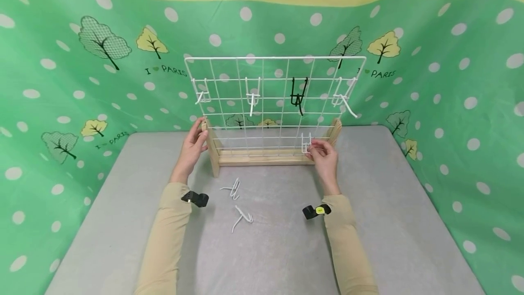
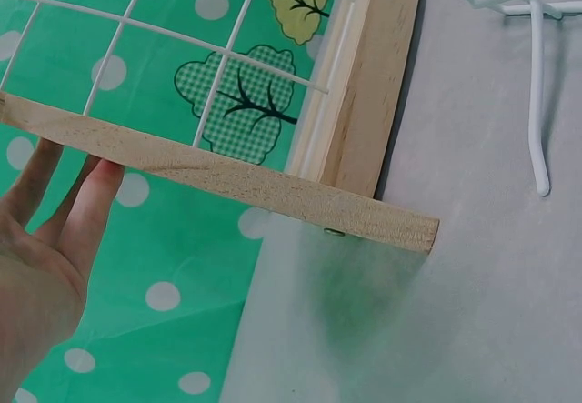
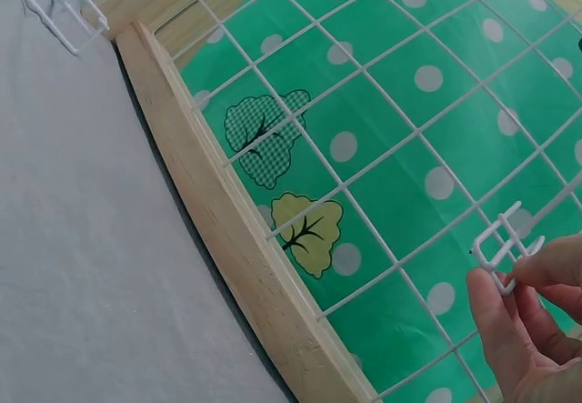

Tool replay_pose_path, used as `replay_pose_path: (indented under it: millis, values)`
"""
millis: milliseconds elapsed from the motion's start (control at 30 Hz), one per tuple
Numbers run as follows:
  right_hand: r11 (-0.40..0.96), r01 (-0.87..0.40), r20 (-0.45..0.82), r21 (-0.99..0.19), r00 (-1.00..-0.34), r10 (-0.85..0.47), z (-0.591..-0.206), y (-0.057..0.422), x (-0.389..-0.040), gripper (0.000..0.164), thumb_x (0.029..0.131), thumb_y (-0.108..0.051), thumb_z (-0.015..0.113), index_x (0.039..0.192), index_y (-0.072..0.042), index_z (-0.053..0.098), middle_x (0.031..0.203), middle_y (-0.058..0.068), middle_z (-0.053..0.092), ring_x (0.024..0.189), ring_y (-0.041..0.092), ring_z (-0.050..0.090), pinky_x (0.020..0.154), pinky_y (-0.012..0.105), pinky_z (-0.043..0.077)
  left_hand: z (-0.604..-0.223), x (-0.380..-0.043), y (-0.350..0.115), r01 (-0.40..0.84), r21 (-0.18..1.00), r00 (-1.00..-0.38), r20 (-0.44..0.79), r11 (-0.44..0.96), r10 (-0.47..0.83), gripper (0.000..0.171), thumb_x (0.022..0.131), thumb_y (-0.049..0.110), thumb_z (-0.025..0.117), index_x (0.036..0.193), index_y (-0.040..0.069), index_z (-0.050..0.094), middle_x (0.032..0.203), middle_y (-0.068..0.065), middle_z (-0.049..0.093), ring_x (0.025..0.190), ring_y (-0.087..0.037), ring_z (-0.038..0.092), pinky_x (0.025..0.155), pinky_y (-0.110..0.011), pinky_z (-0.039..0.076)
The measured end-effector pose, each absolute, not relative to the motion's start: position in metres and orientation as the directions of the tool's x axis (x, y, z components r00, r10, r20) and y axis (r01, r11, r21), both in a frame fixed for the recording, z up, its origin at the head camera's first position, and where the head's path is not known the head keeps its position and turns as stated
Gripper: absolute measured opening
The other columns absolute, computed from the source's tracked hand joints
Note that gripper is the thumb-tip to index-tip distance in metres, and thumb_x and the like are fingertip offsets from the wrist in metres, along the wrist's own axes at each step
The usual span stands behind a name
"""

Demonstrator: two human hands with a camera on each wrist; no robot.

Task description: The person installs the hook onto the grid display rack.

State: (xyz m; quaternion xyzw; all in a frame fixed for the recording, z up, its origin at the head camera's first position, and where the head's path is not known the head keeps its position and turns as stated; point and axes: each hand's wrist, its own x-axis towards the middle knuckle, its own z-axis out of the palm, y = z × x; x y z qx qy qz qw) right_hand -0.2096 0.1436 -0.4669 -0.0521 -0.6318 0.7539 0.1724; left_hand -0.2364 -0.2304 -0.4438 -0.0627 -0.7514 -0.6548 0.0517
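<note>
A white wire grid panel (image 1: 275, 78) stands upright in a wooden stand (image 1: 262, 160). My right hand (image 1: 324, 160) pinches a white wire hook (image 1: 305, 144) between thumb and fingers at the grid's lower right. In the right wrist view, the hook (image 3: 496, 250) is at the grid wires; whether it is hung on them I cannot tell. My left hand (image 1: 191, 151) touches the left wooden post (image 1: 211, 149) near its top, its fingers fairly straight against the outer side. In the left wrist view, fingertips meet this post (image 2: 200, 168).
On the grid's upper rows hang several hooks: white ones such as this hook (image 1: 252, 97) and one black hook (image 1: 299, 97). Two loose white hooks, an upper hook (image 1: 234, 189) and a lower hook (image 1: 244, 215), lie on the grey table (image 1: 270, 249). Green dotted cloth (image 1: 442, 94) surrounds the table.
</note>
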Motion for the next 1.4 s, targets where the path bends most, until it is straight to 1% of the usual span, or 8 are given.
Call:
replay_pose_path:
  millis: [233,433,700,767,833,1000,1200,1400]
  values:
    - [-0.170,-0.199,0.135,-0.965,-0.936,0.325,-0.467,0.145,-0.212,0.022,0.086,0.016,0.054,0.108,0.022,0.054,0.089,0.023,0.058,0.070,0.009,0.063,0.067,0.023,0.057,-0.442,-0.237,-0.229,0.158,0.979,-0.988,0.156,0.129,0.023,0.053,0.103,0.029,0.047,0.153,0.025,0.029,0.148,-0.020,0.036,0.130,-0.034,0.039,0.098,-0.056,0.043]
    - [-0.175,-0.188,0.125,-0.967,-0.940,0.317,-0.469,0.144,-0.214,0.021,0.085,0.017,0.054,0.106,0.021,0.055,0.089,0.025,0.058,0.069,0.009,0.062,0.067,0.023,0.057,-0.441,-0.237,-0.228,0.158,0.980,-0.987,0.156,0.119,0.025,0.052,0.104,0.025,0.046,0.153,0.024,0.028,0.148,-0.020,0.035,0.130,-0.035,0.039,0.099,-0.056,0.042]
    - [-0.183,-0.165,0.102,-0.969,-0.944,0.314,-0.476,0.143,-0.211,0.024,0.084,0.020,0.052,0.107,0.022,0.056,0.087,0.018,0.057,0.069,0.010,0.062,0.065,0.022,0.057,-0.444,-0.237,-0.230,0.159,0.978,-0.987,0.157,0.132,0.030,0.055,0.103,0.032,0.048,0.153,0.026,0.028,0.148,-0.019,0.035,0.131,-0.034,0.038,0.098,-0.056,0.042]
    - [-0.175,-0.158,0.097,-0.972,-0.946,0.310,-0.477,0.143,-0.210,0.023,0.085,0.019,0.053,0.107,0.022,0.056,0.087,0.018,0.057,0.069,0.011,0.062,0.066,0.023,0.057,-0.445,-0.237,-0.231,0.161,0.977,-0.987,0.159,0.138,0.026,0.055,0.102,0.033,0.048,0.153,0.027,0.028,0.148,-0.019,0.036,0.130,-0.034,0.038,0.098,-0.056,0.043]
    - [-0.174,-0.154,0.095,-0.973,-0.946,0.309,-0.478,0.143,-0.209,0.023,0.085,0.018,0.054,0.107,0.022,0.056,0.089,0.021,0.058,0.070,0.011,0.062,0.067,0.026,0.058,-0.445,-0.238,-0.231,0.161,0.977,-0.987,0.159,0.141,0.024,0.055,0.102,0.033,0.048,0.153,0.027,0.028,0.148,-0.019,0.036,0.130,-0.034,0.039,0.098,-0.055,0.043]
    - [-0.168,-0.142,0.085,-0.976,-0.948,0.307,-0.479,0.143,-0.208,0.022,0.085,0.018,0.055,0.107,0.020,0.057,0.092,0.022,0.058,0.071,0.012,0.063,0.071,0.031,0.058,-0.443,-0.239,-0.231,0.142,0.981,-0.990,0.140,0.128,0.027,0.054,0.103,0.027,0.047,0.154,0.026,0.027,0.149,-0.020,0.034,0.131,-0.035,0.037,0.100,-0.054,0.042]
    - [-0.177,-0.145,0.087,-0.973,-0.950,0.301,-0.481,0.143,-0.207,0.023,0.084,0.020,0.054,0.107,0.022,0.056,0.088,0.017,0.057,0.070,0.010,0.062,0.070,0.026,0.058,-0.444,-0.239,-0.231,0.122,0.986,-0.992,0.120,0.111,0.026,0.053,0.104,0.020,0.045,0.154,0.022,0.027,0.149,-0.020,0.033,0.132,-0.035,0.036,0.100,-0.057,0.040]
    - [-0.130,-0.106,0.063,-0.986,-0.952,0.299,-0.488,0.144,-0.204,0.023,0.084,0.018,0.054,0.107,0.022,0.055,0.089,0.018,0.060,0.066,0.006,0.061,0.063,0.019,0.055,-0.443,-0.238,-0.230,0.139,0.984,-0.990,0.137,0.114,0.024,0.053,0.104,0.025,0.046,0.153,0.025,0.028,0.149,-0.019,0.034,0.131,-0.034,0.037,0.100,-0.057,0.040]
